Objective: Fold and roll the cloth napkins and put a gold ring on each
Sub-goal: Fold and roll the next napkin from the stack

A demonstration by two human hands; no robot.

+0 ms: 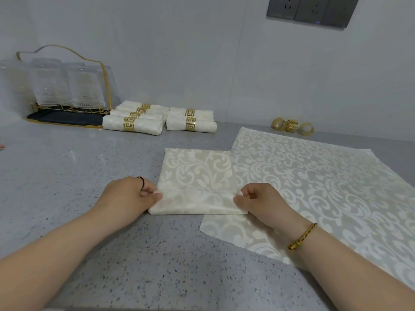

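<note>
Both forearms reaching forward, left hand (132, 194) and right hand (258, 198) fingers pinching folded napkin (195, 176) ends

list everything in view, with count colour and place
folded cream damask cloth napkin: one, cream, counter centre, near edge rolled
flat cream damask cloth napkin: one, cream, spread right, partly beneath it
rolled cream napkins with gold rings: at least six, cream and gold, two groups at back
loose gold napkin rings: three, gold, back right by wall
gold wire rack of clear glasses: one, gold and clear, back left on dark tray
dark grey socket panel: one, grey, wall top right
grey speckled counter: one, grey, under everything
left hand: one, pinches roll's left end
right hand: one, pinches its right end, gold bracelet on wrist
</note>
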